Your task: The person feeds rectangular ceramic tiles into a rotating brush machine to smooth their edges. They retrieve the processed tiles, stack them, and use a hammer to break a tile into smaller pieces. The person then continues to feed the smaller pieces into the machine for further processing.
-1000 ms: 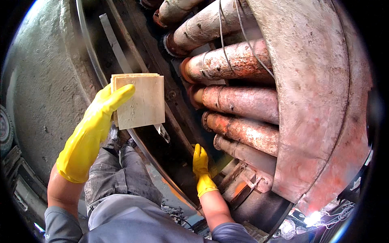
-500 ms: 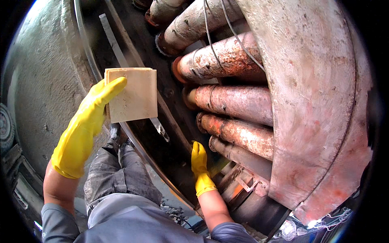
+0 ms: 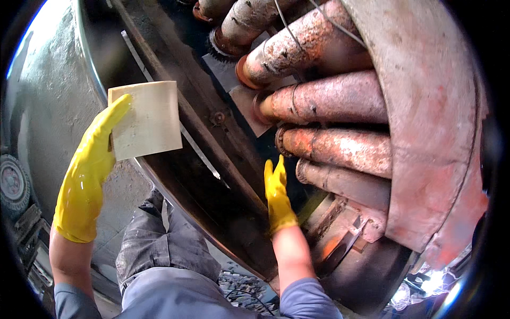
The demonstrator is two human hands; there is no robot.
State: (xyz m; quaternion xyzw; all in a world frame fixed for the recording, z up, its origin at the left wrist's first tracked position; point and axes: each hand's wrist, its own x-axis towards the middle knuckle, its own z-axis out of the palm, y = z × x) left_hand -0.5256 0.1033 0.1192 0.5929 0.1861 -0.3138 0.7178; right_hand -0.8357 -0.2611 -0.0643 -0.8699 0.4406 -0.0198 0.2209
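My left hand grips a pale square tile between thumb and fingers; my right hand, fingers straight, touches the dark frame below rusty pipes.

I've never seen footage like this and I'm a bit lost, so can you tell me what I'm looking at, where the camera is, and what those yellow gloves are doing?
The camera sits on a person's head and looks down, so the rim of the picture bends and the person's own arms enter from below. Both hands wear yellow rubber gloves. The left hand holds up a pale, flat square plate, gripped at its left edge. The right hand reaches forward, fingers straight, to the dark metal frame of a big machine; I can't tell whether it is gripping anything. To the right lies a stack of rusty pipes beside a large reddish curved metal shell. Below you see the person's grey trousers, with a concrete floor on the left.
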